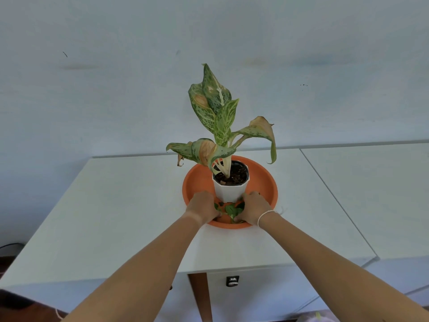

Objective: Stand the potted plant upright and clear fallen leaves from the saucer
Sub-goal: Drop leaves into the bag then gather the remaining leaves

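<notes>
A speckled green plant (219, 117) stands upright in a white faceted pot (228, 192) on an orange saucer (197, 180). Several small green fallen leaves (231, 210) lie in the saucer's near part, in front of the pot. My left hand (203, 206) reaches into the saucer left of the pot's base, fingers curled down onto the leaves. My right hand (251, 206) does the same on the right, with a leaf edge showing at its fingers. Fingertips of both hands are hidden, so whether they pinch leaves is unclear.
The saucer sits on a white table (116, 217) against a pale blue wall. A second white tabletop (371, 194) adjoins it on the right. A wooden leg (199, 296) and a white drawer front with a small lock (232, 281) show below the front edge.
</notes>
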`<state>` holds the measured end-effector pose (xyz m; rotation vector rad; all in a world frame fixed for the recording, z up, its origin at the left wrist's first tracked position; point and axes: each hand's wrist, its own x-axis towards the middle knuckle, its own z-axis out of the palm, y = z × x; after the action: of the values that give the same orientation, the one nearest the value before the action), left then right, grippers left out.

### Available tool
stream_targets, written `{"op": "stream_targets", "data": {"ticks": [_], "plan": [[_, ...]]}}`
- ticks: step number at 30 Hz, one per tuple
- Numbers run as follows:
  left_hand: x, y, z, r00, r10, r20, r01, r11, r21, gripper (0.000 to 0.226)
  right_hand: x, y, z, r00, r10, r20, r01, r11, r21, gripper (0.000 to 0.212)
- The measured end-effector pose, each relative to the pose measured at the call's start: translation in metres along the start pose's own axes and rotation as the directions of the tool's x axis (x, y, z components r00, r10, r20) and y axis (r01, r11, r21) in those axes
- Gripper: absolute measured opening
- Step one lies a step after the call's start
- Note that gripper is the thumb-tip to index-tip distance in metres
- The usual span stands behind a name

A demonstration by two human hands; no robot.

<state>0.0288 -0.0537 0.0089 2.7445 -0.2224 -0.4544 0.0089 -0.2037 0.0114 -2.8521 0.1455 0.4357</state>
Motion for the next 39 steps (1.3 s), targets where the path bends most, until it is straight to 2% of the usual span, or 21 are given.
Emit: {"op": "stream_targets", "data": {"ticks": [2, 5, 11, 15, 19, 21, 27, 35, 39], "plan": [[-0.001, -0.001, 0.003, 0.999, 0.037, -0.022, -0.038, 0.998, -0.044, 0.018, -0.001, -0.001, 0.001, 1.000, -0.015, -0.017, 0.015, 1.000, 0.011, 0.053], [-0.004, -0.002, 0.008, 0.994, 0.089, -0.057, -0.094, 0.992, -0.089, 0.021, -0.003, 0.000, 0.002, 0.998, -0.016, -0.054, 0.020, 0.997, 0.068, 0.036], [-0.007, -0.003, 0.012, 0.987, 0.135, -0.092, -0.145, 0.983, -0.111, 0.029, -0.004, 0.004, 0.004, 0.994, -0.025, -0.110, 0.043, 0.986, 0.160, 0.032], [-0.014, 0.002, 0.013, 0.990, 0.119, -0.081, -0.138, 0.945, -0.296, 0.029, -0.002, 0.004, 0.004, 0.996, -0.048, -0.080, 0.054, 0.996, 0.067, 0.035], [-0.017, 0.006, 0.014, 0.998, 0.063, -0.029, -0.069, 0.831, -0.552, 0.032, -0.003, 0.004, 0.005, 0.993, -0.062, -0.101, 0.065, 0.998, 0.023, 0.031], [-0.017, 0.006, 0.014, 0.998, 0.045, -0.035, -0.057, 0.838, -0.543, 0.032, -0.004, 0.003, 0.008, 0.990, -0.045, -0.130, 0.053, 0.997, 0.064, 0.029], [-0.013, 0.004, 0.013, 0.994, 0.044, -0.098, -0.076, 0.930, -0.359, 0.034, -0.006, 0.006, 0.006, 0.994, -0.016, -0.112, 0.041, 0.972, 0.230, 0.034], [-0.005, 0.002, 0.009, 0.991, -0.008, -0.134, -0.044, 0.926, -0.376, 0.032, 0.002, 0.023, -0.012, 0.976, 0.147, -0.159, -0.068, 0.906, 0.417, 0.024], [-0.008, 0.006, 0.015, 0.991, 0.017, -0.135, -0.069, 0.917, -0.394, 0.034, 0.005, 0.033, -0.020, 0.959, 0.161, -0.233, -0.054, 0.912, 0.407, 0.026]]}}
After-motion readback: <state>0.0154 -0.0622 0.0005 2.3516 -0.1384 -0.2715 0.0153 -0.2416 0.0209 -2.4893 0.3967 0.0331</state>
